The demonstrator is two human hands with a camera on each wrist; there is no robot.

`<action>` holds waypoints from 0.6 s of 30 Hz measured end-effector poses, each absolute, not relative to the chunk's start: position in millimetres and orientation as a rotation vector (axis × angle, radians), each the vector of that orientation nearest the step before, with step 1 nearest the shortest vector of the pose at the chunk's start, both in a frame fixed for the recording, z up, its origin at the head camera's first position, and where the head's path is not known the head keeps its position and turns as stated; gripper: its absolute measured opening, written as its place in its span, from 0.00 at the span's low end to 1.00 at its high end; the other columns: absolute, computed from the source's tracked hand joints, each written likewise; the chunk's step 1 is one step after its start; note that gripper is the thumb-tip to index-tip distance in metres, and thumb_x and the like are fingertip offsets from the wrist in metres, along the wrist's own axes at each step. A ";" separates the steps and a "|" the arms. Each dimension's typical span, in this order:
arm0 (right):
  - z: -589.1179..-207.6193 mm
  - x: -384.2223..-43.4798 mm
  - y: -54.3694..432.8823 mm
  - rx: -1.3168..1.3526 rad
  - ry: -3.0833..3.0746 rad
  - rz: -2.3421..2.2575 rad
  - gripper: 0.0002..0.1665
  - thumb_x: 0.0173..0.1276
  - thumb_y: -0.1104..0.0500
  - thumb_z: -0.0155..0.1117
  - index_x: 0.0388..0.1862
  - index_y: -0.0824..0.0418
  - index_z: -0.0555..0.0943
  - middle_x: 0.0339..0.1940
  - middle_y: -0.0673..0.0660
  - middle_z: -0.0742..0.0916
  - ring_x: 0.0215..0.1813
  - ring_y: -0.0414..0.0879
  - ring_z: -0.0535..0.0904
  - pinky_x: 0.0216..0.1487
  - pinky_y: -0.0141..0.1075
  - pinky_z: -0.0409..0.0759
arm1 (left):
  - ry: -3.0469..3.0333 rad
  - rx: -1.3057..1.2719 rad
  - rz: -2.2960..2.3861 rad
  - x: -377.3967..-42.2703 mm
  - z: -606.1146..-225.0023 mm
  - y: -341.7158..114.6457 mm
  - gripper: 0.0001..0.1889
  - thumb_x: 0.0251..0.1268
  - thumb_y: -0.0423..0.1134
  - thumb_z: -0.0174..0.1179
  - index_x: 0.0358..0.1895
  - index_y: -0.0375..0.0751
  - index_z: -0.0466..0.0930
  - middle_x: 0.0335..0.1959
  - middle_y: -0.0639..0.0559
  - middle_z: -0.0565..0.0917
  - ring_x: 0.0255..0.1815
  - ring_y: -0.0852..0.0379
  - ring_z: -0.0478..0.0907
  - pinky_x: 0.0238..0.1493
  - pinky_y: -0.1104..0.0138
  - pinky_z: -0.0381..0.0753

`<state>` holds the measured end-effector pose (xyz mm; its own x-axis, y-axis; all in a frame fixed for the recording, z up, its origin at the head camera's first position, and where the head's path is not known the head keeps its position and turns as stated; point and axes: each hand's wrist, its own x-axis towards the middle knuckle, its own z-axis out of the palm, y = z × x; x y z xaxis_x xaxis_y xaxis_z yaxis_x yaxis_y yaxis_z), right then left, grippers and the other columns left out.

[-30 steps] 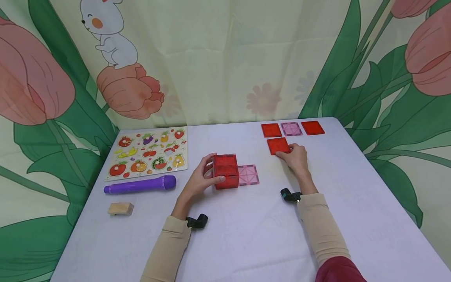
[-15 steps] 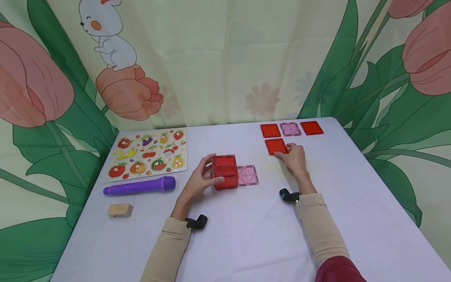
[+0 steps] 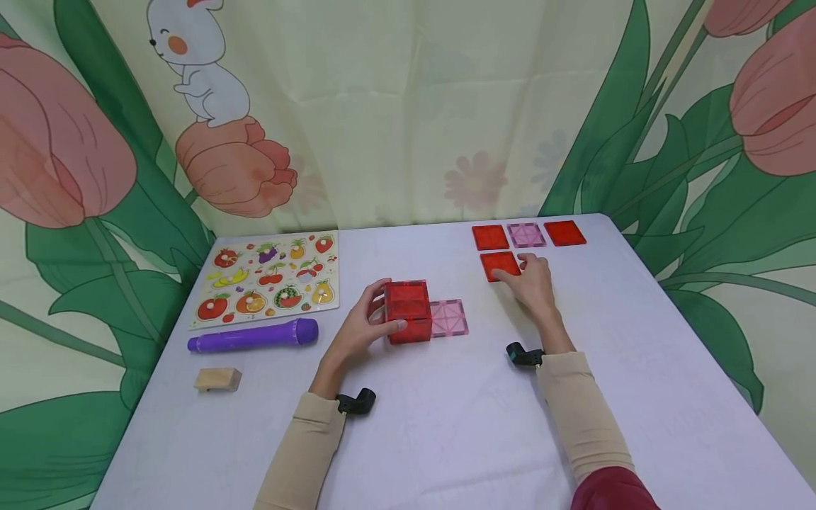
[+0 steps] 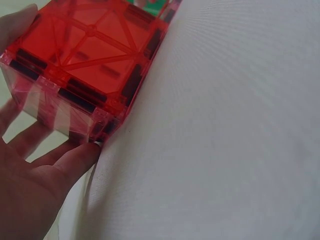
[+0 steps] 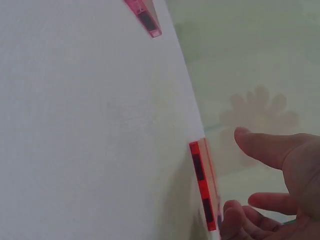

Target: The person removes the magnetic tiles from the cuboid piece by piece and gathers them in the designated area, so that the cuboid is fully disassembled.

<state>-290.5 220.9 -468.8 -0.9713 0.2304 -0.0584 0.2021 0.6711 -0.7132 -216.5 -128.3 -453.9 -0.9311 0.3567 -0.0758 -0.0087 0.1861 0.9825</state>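
My left hand [image 3: 358,327] holds a cube of red magnetic tiles [image 3: 408,300] at mid-table, thumb across its front. In the left wrist view, fingers of the left hand [image 4: 42,185] spread along the cube's pinkish side, below its red face [image 4: 90,45]. Against the cube's right side a pink magnetic tile [image 3: 449,317] lies flat. Farther right, my right hand [image 3: 534,289] hovers at a flat red magnetic tile [image 3: 494,262], its thumb overlapping the tile. The right wrist view has that hand [image 5: 306,170] with thumb raised away from the red tile [image 5: 204,185] and fingers near its end.
Behind the right hand lie another red tile [image 3: 490,238], a pink tile [image 3: 525,235] and a red tile [image 3: 565,232] in a row. At the left are a fruit puzzle board [image 3: 299,273], a purple tube with a wider end [image 3: 251,336] and a small wooden block [image 3: 217,379].
The right hand's thumb and fingers have spread and shifted slightly left over the red tile, which stays in place. The left hand and the cube have not visibly moved.
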 end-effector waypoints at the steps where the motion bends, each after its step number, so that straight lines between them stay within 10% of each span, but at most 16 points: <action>1: -467.4 -290.0 219.7 -0.352 -2.837 1.213 0.48 0.67 0.43 0.68 0.75 0.68 0.62 0.68 0.71 0.70 0.67 0.62 0.67 0.66 0.57 0.78 | 2.178 0.331 1.807 -216.4 -453.6 -128.3 0.45 0.62 0.39 0.69 0.79 0.53 0.53 0.79 0.43 0.59 0.80 0.41 0.58 0.74 0.51 0.68; 18: -456.3 -286.1 191.9 -0.146 -2.965 1.207 0.48 0.63 0.46 0.72 0.74 0.65 0.64 0.72 0.69 0.68 0.72 0.63 0.65 0.66 0.59 0.77 | 2.177 0.339 1.805 -217.4 -455.8 -128.8 0.45 0.62 0.39 0.69 0.79 0.53 0.53 0.79 0.43 0.58 0.80 0.41 0.57 0.75 0.51 0.68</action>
<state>-286.1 191.9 -456.3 -0.9939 0.0605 -0.0920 0.1076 0.7124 -0.6935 -217.4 -128.8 -455.8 -0.9297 0.3610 -0.0731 -0.0049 0.1862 0.9825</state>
